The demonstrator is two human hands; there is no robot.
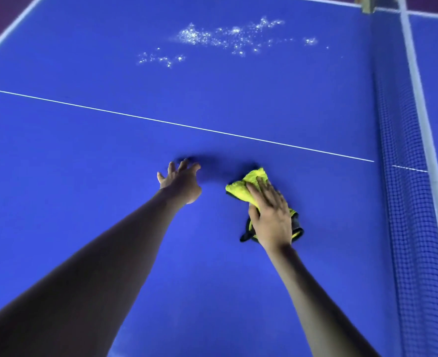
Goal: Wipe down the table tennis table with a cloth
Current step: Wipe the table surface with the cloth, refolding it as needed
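We start at the left: the left hand [180, 182] reaches out over the blue table tennis table [84, 150], fingers spread and holding nothing. Fingertips look to be touching the surface, a dark shadow just beyond them, though we cannot tell contact for sure.

Next over, the right hand [270, 210] lies flat on the yellow cloth [248, 188], fingers straight and pressing it down onto the table — a dark edge of the cloth sticks out under the wrist. The cloth sits on the near half, just short of the thin white centre line [187, 126] that crosses the view.

Beyond that line, a scatter of white specks [228, 38] — droplets or powder, we cannot tell which — lies unwiped, well apart from the cloth.

Far right: the net [403, 176] with its white top band, and more table past it.

Progress, as we judge it: wiping is underway on the near side, which looks clean around the hands. The speckled patch across the line is not yet reached, and the part beyond the net is mostly out of view, so we judge a good share of the job remains.
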